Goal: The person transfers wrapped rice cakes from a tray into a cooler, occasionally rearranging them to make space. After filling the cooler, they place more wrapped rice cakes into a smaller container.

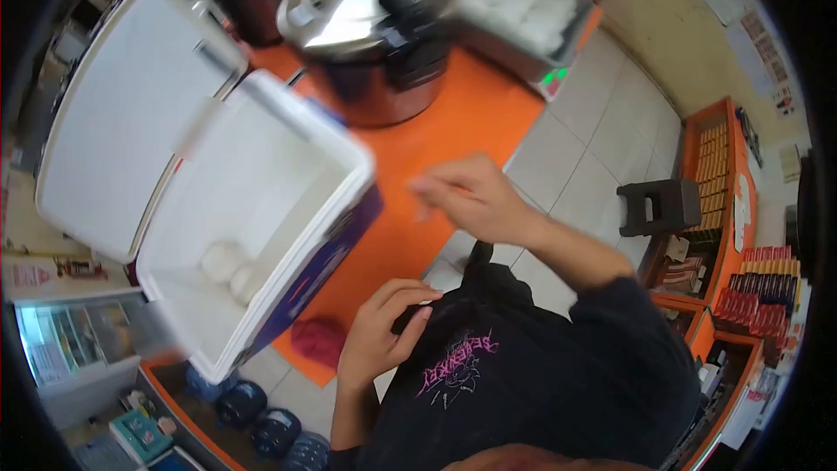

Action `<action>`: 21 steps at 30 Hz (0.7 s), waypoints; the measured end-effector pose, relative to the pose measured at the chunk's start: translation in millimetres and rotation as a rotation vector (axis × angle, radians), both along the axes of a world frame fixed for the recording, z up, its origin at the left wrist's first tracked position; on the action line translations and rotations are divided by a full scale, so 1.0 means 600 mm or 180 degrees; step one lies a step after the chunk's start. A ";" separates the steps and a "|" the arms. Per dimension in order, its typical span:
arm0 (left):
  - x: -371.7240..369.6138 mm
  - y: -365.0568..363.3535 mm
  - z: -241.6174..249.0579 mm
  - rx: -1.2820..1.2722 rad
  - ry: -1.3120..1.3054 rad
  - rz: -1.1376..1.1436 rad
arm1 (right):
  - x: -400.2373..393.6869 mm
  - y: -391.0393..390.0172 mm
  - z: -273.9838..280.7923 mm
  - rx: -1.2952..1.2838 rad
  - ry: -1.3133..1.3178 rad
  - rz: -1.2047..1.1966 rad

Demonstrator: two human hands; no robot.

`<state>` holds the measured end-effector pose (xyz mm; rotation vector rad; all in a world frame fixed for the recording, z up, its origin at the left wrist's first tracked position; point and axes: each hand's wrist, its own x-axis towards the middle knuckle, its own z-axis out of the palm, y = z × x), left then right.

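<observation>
My left hand (384,327) is near the front of my black shirt, by the orange table's edge. Its fingers are bent, with a gap between them and the thumb, and I see nothing held. Above the orange tabletop (471,113), my right hand (479,201) is closed, fingertips drawn together and blurred; whether anything small is in them is hidden. To the left stands a white and blue cooler box (301,283) with its lid (113,122) swung up. Inside it, a few smooth white balls (228,269) lie at the bottom.
A large lidded pot (375,78) stands behind the cooler, another pot (253,4) beyond it. A tray of white rounded pieces (519,9) sits at the back right, green lights (554,78) at its corner. A red cloth (318,340) lies near the edge. A dark stool (658,209) is on the floor.
</observation>
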<state>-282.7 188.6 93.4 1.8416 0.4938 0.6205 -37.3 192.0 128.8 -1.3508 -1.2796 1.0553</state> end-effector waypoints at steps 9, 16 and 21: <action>0.531 -0.015 -0.033 -0.0111 0.0584 -0.1161 | 0.499 -0.433 -0.260 -0.1526 0.0113 -0.1755; 0.772 0.069 -0.055 0.0097 0.0631 -0.1319 | 0.744 -0.324 -0.174 -0.1296 -0.0819 -0.1860; 0.900 0.161 -0.069 -0.0285 0.0632 -0.0755 | 0.885 -0.179 -0.144 -0.0815 -0.0988 -0.1372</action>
